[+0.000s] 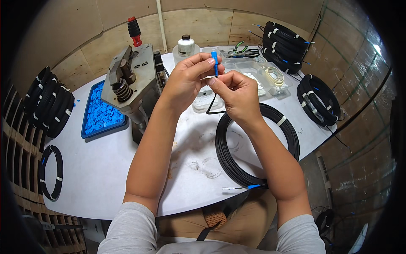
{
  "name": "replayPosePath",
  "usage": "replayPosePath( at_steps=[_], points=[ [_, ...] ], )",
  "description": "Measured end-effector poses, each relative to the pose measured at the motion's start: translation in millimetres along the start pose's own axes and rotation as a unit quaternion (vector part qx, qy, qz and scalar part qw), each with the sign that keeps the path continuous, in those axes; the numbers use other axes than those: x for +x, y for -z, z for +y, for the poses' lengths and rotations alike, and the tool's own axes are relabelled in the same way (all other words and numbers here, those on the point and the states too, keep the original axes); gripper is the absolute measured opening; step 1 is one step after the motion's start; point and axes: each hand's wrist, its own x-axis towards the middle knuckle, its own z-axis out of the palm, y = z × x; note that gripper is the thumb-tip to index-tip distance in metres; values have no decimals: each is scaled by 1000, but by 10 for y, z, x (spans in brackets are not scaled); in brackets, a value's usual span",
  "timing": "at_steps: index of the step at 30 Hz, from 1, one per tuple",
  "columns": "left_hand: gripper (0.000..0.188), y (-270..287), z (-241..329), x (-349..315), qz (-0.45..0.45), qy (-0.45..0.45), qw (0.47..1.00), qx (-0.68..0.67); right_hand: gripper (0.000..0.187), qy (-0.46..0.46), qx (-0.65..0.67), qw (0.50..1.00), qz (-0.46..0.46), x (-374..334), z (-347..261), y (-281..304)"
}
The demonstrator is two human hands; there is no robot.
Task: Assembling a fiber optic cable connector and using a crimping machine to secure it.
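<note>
Pinching plug upright in closed left hand, gripping cable below with closed right hand, probably steadying both.

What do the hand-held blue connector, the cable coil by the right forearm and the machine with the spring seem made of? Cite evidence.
Blue connector: probably moulded plastic; evenly coloured, smooth-looking.
Cable coil: plastic or rubber sheath, unclear which; soft sheen along black strands.
Machine: apparently bare metal, satin grey, with scuffed faces and dull highlights.
</note>
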Motion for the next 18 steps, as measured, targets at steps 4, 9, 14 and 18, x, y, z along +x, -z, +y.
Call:
replayPosePath(
  at_steps=[4, 9, 14, 18],
  points=[
    [25, 6, 22, -15, -5, 8, 1000, 10, 15, -2, -6, 1000, 8, -1, -29, 1],
    [26, 15, 11, -5, -4, -8, 1000, 27, 16, 5, -7, 1000, 5, 5, 5, 1],
    [25, 22, 18, -1, -3, 3, 999, 36, 16, 1, -16, 1000, 13, 12, -1, 5],
    [25, 3, 22, -9, -1, 1, 999, 34, 16, 7, -20, 1000, 8, 1, -4, -3]
  ],
)
